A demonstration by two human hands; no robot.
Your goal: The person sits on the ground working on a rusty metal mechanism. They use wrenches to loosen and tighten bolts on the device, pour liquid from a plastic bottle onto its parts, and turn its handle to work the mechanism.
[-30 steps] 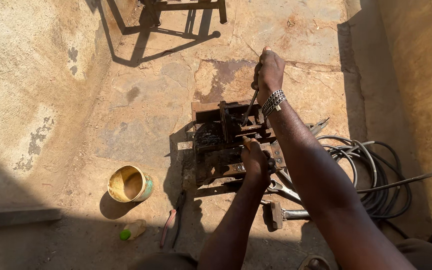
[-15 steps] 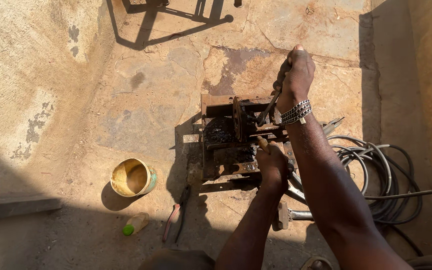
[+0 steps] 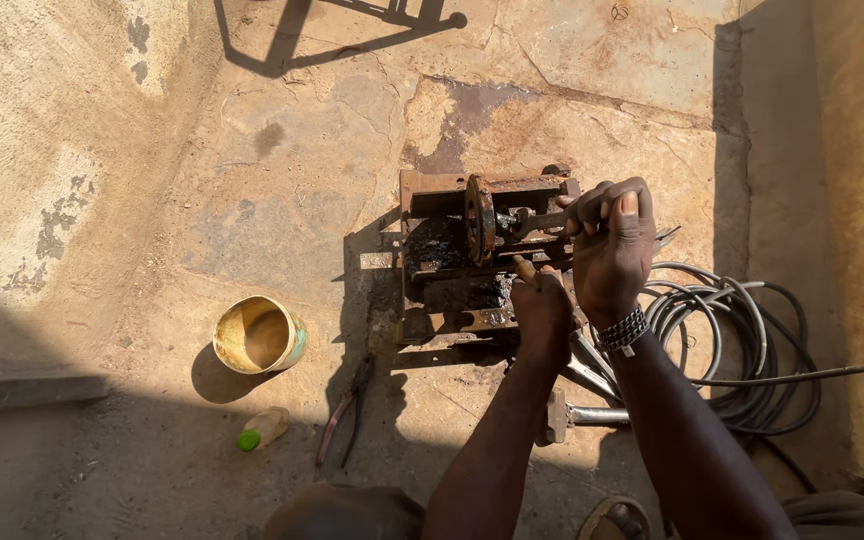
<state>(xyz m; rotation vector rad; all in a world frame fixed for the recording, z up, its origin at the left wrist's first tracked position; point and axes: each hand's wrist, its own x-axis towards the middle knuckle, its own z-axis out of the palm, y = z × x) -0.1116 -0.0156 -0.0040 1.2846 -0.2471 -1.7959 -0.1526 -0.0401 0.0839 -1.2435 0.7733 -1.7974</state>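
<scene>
While our right hand is closing tight around a metal lever, our left hand is pressing shut on a wooden-handled tool just below it, both atop the rusty, greasy machine block. We are risking a slip on that grease, perhaps snagging the coiled hose beside our wrist.

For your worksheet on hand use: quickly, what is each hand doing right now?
Left hand: closed, gripping a tool handle at the rusty machine.
Right hand: closed around the machine's metal lever.
</scene>
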